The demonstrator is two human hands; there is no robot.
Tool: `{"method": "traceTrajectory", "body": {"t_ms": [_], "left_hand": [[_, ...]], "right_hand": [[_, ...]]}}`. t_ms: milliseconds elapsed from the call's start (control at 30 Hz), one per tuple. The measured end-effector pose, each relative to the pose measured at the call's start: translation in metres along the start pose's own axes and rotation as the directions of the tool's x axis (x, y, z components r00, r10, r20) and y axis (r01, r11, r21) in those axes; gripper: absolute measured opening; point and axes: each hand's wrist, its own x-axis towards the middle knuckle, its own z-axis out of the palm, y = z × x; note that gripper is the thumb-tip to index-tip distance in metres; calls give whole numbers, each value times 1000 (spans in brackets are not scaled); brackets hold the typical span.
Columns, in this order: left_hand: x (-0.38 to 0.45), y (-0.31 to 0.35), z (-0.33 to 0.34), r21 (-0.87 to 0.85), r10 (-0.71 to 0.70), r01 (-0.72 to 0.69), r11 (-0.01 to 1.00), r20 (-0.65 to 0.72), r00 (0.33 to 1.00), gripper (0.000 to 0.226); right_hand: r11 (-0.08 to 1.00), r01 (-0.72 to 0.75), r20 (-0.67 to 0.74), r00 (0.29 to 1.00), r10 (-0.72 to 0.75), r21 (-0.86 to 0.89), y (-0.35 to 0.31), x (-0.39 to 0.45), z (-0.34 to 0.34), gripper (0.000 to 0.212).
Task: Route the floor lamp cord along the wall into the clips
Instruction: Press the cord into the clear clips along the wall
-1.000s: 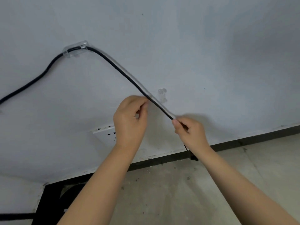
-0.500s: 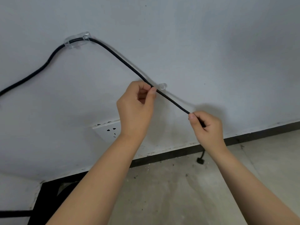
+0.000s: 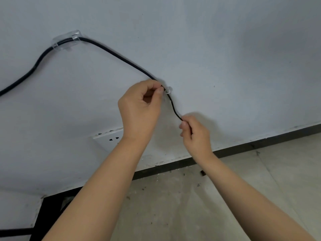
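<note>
Currently pinching the black cord (image 3: 111, 51) at two places: left hand (image 3: 140, 108) closed on it right beside the small clear clip (image 3: 168, 89), thumb and forefinger pressing it toward the clip mouth; right hand (image 3: 196, 134) closed on it lower down, with a short curved run of cord between the two grips. Whether fully seated in that small clip or only lying against it: cannot tell, fingertips in the way. Further up and to the left, already held in the larger clear clip (image 3: 66, 40), then trailing off past the left edge of view. Likely faults from here: pulling too hard with the right hand, peeling the small clip off the wall (image 3: 225, 49) if adhesive-backed; releasing the left pinch too soon, letting the cord spring out; leaving slack between the clips, giving a sagging run. Below, wall socket (image 3: 107, 138) partly hidden behind the left wrist; black skirting (image 3: 260, 145) and bare floor (image 3: 173, 206) beyond.
</note>
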Motion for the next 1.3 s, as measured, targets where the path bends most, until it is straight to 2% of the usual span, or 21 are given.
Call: {"method": "traceTrajectory", "body": {"t_ms": [100, 233, 367, 433, 500, 667, 800, 967, 1067, 1133, 1167, 1233, 1300], "left_hand": [[3, -1, -8, 35, 29, -32, 999, 86, 996, 25], [0, -15, -25, 121, 38, -56, 991, 142, 989, 20], [-20, -51, -46, 169, -79, 59, 984, 112, 991, 21], [-36, -73, -52, 198, -149, 126, 972, 103, 983, 21], [-60, -98, -57, 253, -222, 189, 949, 105, 969, 18], [-118, -150, -59, 304, -398, 327, 895, 212, 893, 19], [-139, -171, -52, 239, -431, 369, 898, 315, 846, 24], [-144, -185, -38, 244, -457, 386, 890, 489, 743, 38], [-149, -192, -37, 222, -463, 408, 886, 494, 736, 31], [-151, -197, -44, 160, -480, 462, 872, 459, 747, 21], [-151, -200, -48, 143, -485, 473, 869, 435, 759, 20], [-151, -208, -55, 176, -464, 430, 885, 393, 794, 20], [-154, -215, -59, 231, -443, 380, 896, 390, 807, 20]], "right_hand": [[998, -42, -8, 999, 42, 39, 0, -5, 18, 14], [994, -100, 109, 990, 94, 47, -5, -15, 35, 9], [969, -233, 120, 967, 223, 82, -7, -7, 36, 2], [958, -275, 123, 957, 264, 84, -7, 1, 28, 9], [951, -304, 197, 937, 287, 60, -9, 3, 25, 17], [898, -435, 415, 830, 373, 63, -14, 0, 25, 31], [825, -550, 467, 768, 439, 129, -18, -10, 31, 27], [787, -615, 587, 625, 515, -35, -17, -33, 49, 27], [715, -695, 609, 597, 523, 68, -18, -34, 60, 29], [677, -722, 604, 606, 518, 144, -16, -31, 64, 29], [703, -698, 586, 629, 510, 137, -13, -32, 66, 28], [804, -594, 525, 692, 496, 23, -4, -37, 70, 27], [850, -520, 474, 730, 492, -82, 6, -44, 77, 25]]}}
